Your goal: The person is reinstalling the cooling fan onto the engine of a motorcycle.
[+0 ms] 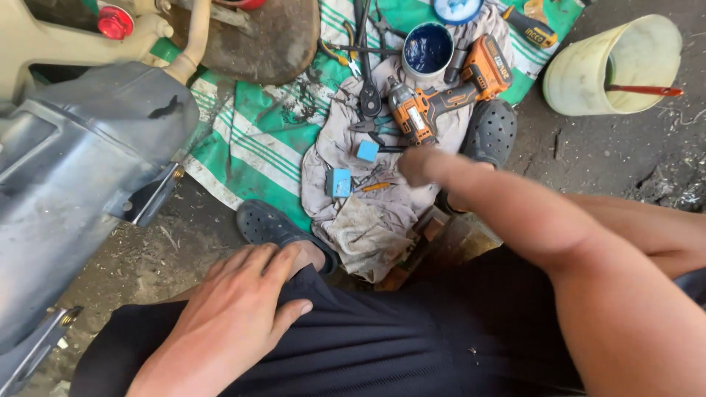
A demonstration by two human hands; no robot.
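Observation:
My left hand (232, 316) rests flat on my left knee, on black shorts, fingers spread, holding nothing. My right hand (421, 166) reaches forward over a dirty grey rag (368, 220), blurred, fingers bunched; I cannot tell whether it holds anything. Just beyond it lies an orange and black cordless impact driver (434, 99). Two small blue blocks (340, 182) (367, 150) and an orange-handled small tool (375, 187) lie on the rag to the left of that hand. A ratchet wrench (368, 94) and pliers (346, 55) lie further back.
A dark grey plastic vehicle panel (73, 176) fills the left. A green striped mat (257, 140) covers the dirt ground. A blue tin (428, 48), a cream bucket (614, 66) with a red-handled tool, and my black clogs (268, 224) (489, 132) are around.

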